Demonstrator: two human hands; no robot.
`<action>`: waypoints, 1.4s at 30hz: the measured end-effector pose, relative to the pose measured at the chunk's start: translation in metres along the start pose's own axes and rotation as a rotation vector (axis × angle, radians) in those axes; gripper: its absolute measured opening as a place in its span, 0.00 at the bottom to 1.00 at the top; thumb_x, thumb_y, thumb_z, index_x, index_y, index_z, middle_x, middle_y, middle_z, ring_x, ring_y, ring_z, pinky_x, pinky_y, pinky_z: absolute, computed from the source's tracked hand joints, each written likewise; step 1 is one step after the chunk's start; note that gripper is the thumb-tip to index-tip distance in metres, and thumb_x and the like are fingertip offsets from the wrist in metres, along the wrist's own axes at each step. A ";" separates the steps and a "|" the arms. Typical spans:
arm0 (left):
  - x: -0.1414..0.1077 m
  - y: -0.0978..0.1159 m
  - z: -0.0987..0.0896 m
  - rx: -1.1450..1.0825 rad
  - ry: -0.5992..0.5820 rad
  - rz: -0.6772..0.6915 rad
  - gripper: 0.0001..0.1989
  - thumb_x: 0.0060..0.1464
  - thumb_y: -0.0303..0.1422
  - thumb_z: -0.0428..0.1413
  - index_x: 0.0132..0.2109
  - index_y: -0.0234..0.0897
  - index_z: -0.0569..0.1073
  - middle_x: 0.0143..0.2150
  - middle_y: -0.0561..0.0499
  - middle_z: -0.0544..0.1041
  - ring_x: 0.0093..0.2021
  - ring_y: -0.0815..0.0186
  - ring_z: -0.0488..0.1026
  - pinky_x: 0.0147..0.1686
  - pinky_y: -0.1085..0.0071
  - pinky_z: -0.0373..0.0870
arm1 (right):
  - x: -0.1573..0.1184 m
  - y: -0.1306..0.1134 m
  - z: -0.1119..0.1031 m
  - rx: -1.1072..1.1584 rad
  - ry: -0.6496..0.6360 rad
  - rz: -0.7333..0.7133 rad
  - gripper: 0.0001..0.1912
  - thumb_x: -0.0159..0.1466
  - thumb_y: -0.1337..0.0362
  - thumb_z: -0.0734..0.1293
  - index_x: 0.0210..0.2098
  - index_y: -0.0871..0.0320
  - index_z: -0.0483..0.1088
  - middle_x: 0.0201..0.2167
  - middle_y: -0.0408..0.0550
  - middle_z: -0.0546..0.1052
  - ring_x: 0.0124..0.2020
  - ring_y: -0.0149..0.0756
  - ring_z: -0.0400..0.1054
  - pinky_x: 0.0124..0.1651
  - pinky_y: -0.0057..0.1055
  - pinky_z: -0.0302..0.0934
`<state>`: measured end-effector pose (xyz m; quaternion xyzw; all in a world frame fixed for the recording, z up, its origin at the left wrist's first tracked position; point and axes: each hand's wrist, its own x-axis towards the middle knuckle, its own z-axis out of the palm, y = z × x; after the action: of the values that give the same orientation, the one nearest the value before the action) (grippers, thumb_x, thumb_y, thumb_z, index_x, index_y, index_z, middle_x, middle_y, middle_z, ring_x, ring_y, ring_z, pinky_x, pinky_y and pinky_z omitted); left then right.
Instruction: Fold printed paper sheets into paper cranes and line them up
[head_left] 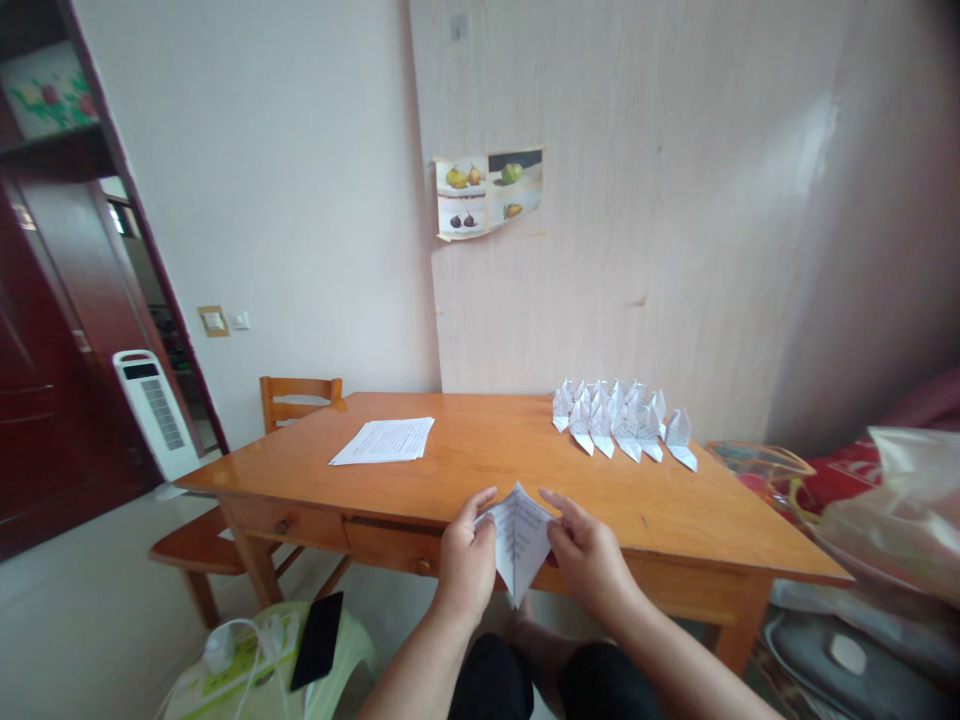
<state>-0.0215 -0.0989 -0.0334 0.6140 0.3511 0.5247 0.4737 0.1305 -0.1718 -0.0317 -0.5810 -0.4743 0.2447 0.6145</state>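
Observation:
Between my two hands, at the table's front edge, is a folded sheet of printed paper [519, 545] in a kite shape with a crease down its middle. My left hand [466, 550] pinches its left corner, thumb on the near face. The right corner is gripped by my right hand [589, 550] in the same way. Several folded paper figures [601, 425] with pointed tops stand in rows at the table's right rear. To the left lies a stack of printed sheets [384, 441].
The wooden table [480, 440] has drawers in front. A stool [349, 650] at lower left carries a black phone [317, 640] and white cables. Left of the table stand a bench [191, 545] and a chair [300, 387]. Plastic bags [900, 510] crowd the right side.

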 end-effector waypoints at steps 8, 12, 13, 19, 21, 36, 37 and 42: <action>-0.013 0.014 -0.003 -0.198 -0.124 -0.100 0.16 0.57 0.33 0.56 0.51 0.36 0.78 0.51 0.44 0.81 0.52 0.53 0.76 0.56 0.60 0.67 | 0.000 -0.011 -0.009 0.276 0.037 0.123 0.20 0.55 0.52 0.69 0.41 0.57 0.80 0.31 0.49 0.80 0.28 0.39 0.70 0.31 0.34 0.66; -0.019 0.022 -0.007 -0.198 -0.202 -0.097 0.16 0.58 0.33 0.57 0.52 0.36 0.78 0.53 0.44 0.80 0.55 0.53 0.74 0.59 0.60 0.64 | -0.002 -0.016 -0.016 0.353 0.033 0.172 0.17 0.55 0.56 0.69 0.39 0.58 0.81 0.31 0.49 0.81 0.31 0.41 0.72 0.36 0.36 0.68; -0.020 0.024 -0.008 -0.197 -0.227 -0.099 0.17 0.58 0.32 0.57 0.53 0.36 0.78 0.54 0.44 0.79 0.57 0.53 0.74 0.60 0.60 0.63 | -0.002 -0.016 -0.018 0.367 0.026 0.183 0.16 0.56 0.57 0.68 0.39 0.58 0.81 0.32 0.49 0.81 0.32 0.42 0.72 0.37 0.36 0.68; -0.027 0.035 -0.016 -0.275 -0.397 -0.148 0.24 0.57 0.31 0.60 0.61 0.37 0.72 0.60 0.43 0.75 0.61 0.53 0.70 0.63 0.60 0.60 | -0.001 -0.011 -0.029 0.450 -0.046 0.206 0.20 0.60 0.52 0.67 0.44 0.58 0.80 0.41 0.53 0.82 0.41 0.49 0.75 0.44 0.41 0.69; -0.029 0.036 -0.019 -0.332 -0.450 -0.160 0.27 0.56 0.30 0.61 0.62 0.37 0.70 0.62 0.43 0.73 0.62 0.53 0.68 0.63 0.60 0.60 | -0.002 -0.011 -0.031 0.476 -0.058 0.196 0.23 0.61 0.48 0.67 0.44 0.58 0.80 0.44 0.55 0.81 0.43 0.50 0.74 0.44 0.42 0.69; -0.033 0.030 -0.009 -0.293 -0.251 -0.102 0.26 0.56 0.34 0.62 0.60 0.36 0.70 0.57 0.41 0.76 0.57 0.53 0.72 0.59 0.60 0.65 | -0.026 -0.034 -0.011 0.578 -0.149 0.328 0.42 0.57 0.51 0.75 0.66 0.52 0.58 0.48 0.53 0.78 0.45 0.46 0.75 0.47 0.41 0.69; -0.033 0.029 -0.008 -0.291 -0.239 -0.101 0.25 0.56 0.34 0.62 0.60 0.36 0.70 0.57 0.42 0.76 0.57 0.54 0.73 0.58 0.61 0.66 | -0.028 -0.036 -0.010 0.565 -0.193 0.329 0.39 0.58 0.50 0.75 0.64 0.53 0.62 0.49 0.55 0.78 0.46 0.47 0.75 0.47 0.42 0.69; -0.034 0.026 -0.007 -0.307 -0.233 -0.094 0.26 0.58 0.33 0.60 0.62 0.36 0.67 0.56 0.42 0.77 0.54 0.55 0.74 0.56 0.62 0.68 | -0.032 -0.035 -0.006 0.546 -0.291 0.337 0.31 0.56 0.53 0.76 0.55 0.56 0.71 0.49 0.56 0.79 0.48 0.49 0.75 0.49 0.42 0.68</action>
<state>-0.0370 -0.1372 -0.0190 0.5740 0.2383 0.4748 0.6232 0.1127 -0.2090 -0.0076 -0.4243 -0.3714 0.5410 0.6239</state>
